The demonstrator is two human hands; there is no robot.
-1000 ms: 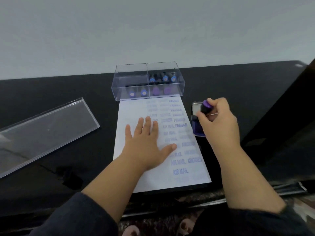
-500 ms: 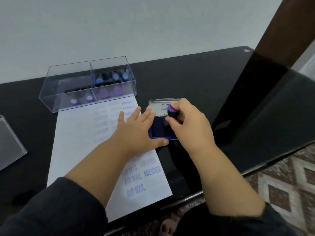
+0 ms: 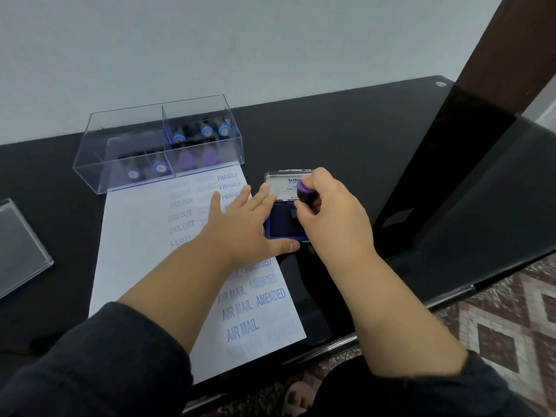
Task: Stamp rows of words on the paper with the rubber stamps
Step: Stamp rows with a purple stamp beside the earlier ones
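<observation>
Inking stage of a stamping task, head view. The right hand (image 3: 328, 215) pinches a purple-capped rubber stamp (image 3: 304, 194) by its short dark barrel, fingers curled round it, and holds its face down on the blue ink pad (image 3: 281, 222), which lies just right of the paper (image 3: 135, 236); the pad's hinged lid (image 3: 284, 182) stands open on the far side. The left hand (image 3: 240, 233) lies flat with straight fingers across the paper's right edge, thumb touching the pad's near corner, apparently steadying both. The paper, on the black table (image 3: 346, 136), already carries columns reading FAX OUT, FRAGILE, AIR MAIL and AMENDED. Further stamps stand in the clear divided box (image 3: 120, 139) at the paper's far end. The stamp is probably light and rigid, with a soft face; it is best gripped low on the barrel and pressed squarely. The thin sheet would likely slide on the glossy table unless held.
</observation>
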